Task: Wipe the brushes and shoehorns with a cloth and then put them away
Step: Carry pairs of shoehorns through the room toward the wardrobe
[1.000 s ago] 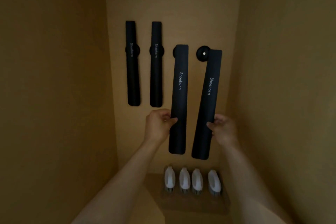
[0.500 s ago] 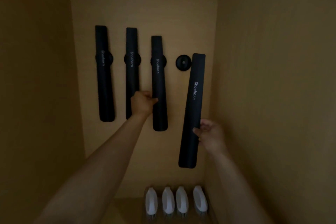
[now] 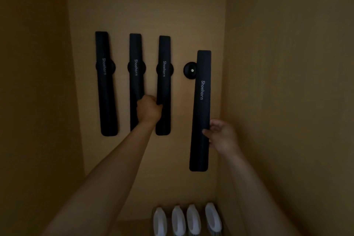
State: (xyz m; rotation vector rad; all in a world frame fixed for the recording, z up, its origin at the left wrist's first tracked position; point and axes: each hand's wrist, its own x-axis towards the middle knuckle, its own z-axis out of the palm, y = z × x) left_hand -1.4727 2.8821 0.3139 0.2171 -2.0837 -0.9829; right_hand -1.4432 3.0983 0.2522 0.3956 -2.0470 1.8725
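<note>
Three black shoehorns hang on round black wall mounts on the back panel: the left shoehorn [image 3: 106,86], the middle shoehorn [image 3: 135,74] and the third shoehorn [image 3: 164,74]. My left hand [image 3: 149,109] grips the third shoehorn at its lower half. My right hand [image 3: 222,135] holds a fourth shoehorn [image 3: 200,113] upright, just right of a bare round mount [image 3: 190,70] and lower than the hung ones. Several white brushes [image 3: 186,218] stand in a row at the bottom. No cloth is in view.
This is a narrow tan alcove with a left side wall [image 3: 34,101] and a right side wall [image 3: 287,101] close on either side. The brushes sit on a low shelf [image 3: 134,228] under the shoehorns.
My left hand carried its shoehorn up onto the third mount and still holds it there. My right hand has straightened its shoehorn beside the bare mount. The view has tilted upward.
</note>
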